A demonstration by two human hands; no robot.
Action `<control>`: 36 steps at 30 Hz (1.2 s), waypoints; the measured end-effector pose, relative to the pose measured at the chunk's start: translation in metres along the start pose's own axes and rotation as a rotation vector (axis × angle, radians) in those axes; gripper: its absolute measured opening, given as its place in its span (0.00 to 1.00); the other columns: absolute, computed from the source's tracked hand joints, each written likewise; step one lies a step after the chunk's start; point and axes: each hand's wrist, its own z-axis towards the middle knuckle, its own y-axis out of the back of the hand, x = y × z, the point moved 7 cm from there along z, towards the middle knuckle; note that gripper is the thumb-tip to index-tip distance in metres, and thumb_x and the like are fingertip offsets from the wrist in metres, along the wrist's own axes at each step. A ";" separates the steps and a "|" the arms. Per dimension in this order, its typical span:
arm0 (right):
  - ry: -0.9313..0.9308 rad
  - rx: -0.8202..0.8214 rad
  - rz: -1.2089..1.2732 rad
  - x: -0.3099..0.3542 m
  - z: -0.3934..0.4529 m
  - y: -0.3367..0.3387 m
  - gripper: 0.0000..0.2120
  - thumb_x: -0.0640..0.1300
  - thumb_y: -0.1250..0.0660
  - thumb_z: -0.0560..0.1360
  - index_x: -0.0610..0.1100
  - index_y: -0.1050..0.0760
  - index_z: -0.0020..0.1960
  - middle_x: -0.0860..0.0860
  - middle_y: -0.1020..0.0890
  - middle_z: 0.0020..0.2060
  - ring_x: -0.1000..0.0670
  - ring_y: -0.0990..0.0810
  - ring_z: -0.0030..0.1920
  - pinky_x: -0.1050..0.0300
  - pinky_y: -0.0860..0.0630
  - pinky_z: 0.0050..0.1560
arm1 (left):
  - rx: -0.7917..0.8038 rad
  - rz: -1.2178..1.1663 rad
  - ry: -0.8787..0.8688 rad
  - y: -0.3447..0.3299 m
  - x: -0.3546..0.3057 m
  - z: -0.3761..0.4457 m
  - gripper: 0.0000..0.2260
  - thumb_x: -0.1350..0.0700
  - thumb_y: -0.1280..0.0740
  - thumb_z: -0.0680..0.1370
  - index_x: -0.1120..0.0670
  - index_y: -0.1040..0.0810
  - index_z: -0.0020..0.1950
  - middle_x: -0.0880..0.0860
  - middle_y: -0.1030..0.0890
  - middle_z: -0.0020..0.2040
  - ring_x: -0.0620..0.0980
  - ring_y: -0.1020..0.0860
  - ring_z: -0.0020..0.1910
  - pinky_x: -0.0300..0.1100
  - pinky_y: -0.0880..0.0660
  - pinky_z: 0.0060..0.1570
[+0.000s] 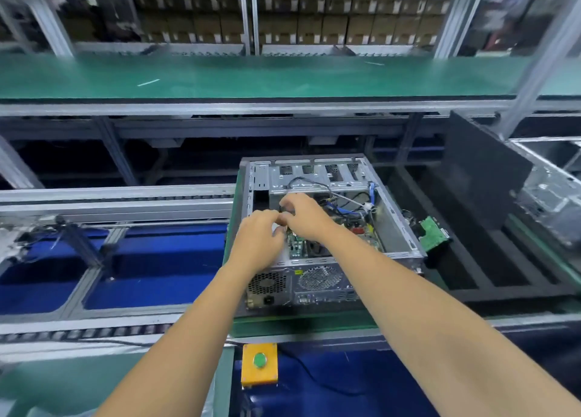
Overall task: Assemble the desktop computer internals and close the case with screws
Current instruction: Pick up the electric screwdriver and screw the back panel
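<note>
Head view. Item: open computer case (317,228), a boxy shell of bare grey sheet metal, lying side-up on a green pallet (301,325) with its perforated rear panel facing the person. Inside the case, a green motherboard (297,243) is showing in part; blue and black cables (342,207) are looping over it toward the drive bay.

Left hand (259,243) and right hand (303,217) are meeting over the case's left interior, fingers curling together around something small and dark; what they are pinching is too hidden to identify.

Right of the case, a green circuit board (432,232) is lying on black foam. A flat dark side panel (484,177) is leaning further right. Below the case, a yellow box with a green button (259,364) is sitting on the line's near rail. Much is blurring.
</note>
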 end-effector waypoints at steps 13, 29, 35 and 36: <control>-0.129 -0.408 0.086 -0.161 -0.067 0.191 0.07 0.38 0.37 0.78 0.45 0.22 0.43 0.51 0.21 0.38 0.50 0.24 0.40 0.58 0.31 0.41 | 0.149 -0.145 -0.152 -0.131 -0.175 0.083 0.07 0.61 0.38 0.77 0.56 0.20 0.48 0.51 0.19 0.44 0.49 0.24 0.41 0.43 0.28 0.42; -0.377 -0.072 0.149 -0.364 -0.059 0.187 0.06 0.34 0.39 0.75 0.44 0.27 0.45 0.48 0.21 0.47 0.46 0.25 0.51 0.58 0.32 0.46 | 0.483 0.329 0.378 -0.311 -0.223 0.125 0.12 0.59 0.36 0.77 0.62 0.28 0.59 0.59 0.25 0.58 0.59 0.24 0.55 0.48 0.26 0.48; -0.442 -0.049 0.138 -0.384 -0.060 0.191 0.09 0.35 0.41 0.77 0.38 0.22 0.47 0.47 0.19 0.47 0.47 0.22 0.44 0.54 0.24 0.45 | 0.472 0.412 0.566 -0.341 -0.192 0.118 0.30 0.59 0.37 0.78 0.64 0.50 0.74 0.62 0.36 0.70 0.60 0.27 0.63 0.45 0.26 0.49; -0.435 -0.037 0.129 -0.385 -0.060 0.192 0.09 0.36 0.41 0.77 0.38 0.21 0.47 0.46 0.18 0.48 0.48 0.23 0.43 0.57 0.26 0.44 | 0.441 0.422 0.559 -0.343 -0.190 0.118 0.31 0.58 0.37 0.78 0.65 0.51 0.74 0.62 0.35 0.69 0.58 0.25 0.62 0.44 0.26 0.48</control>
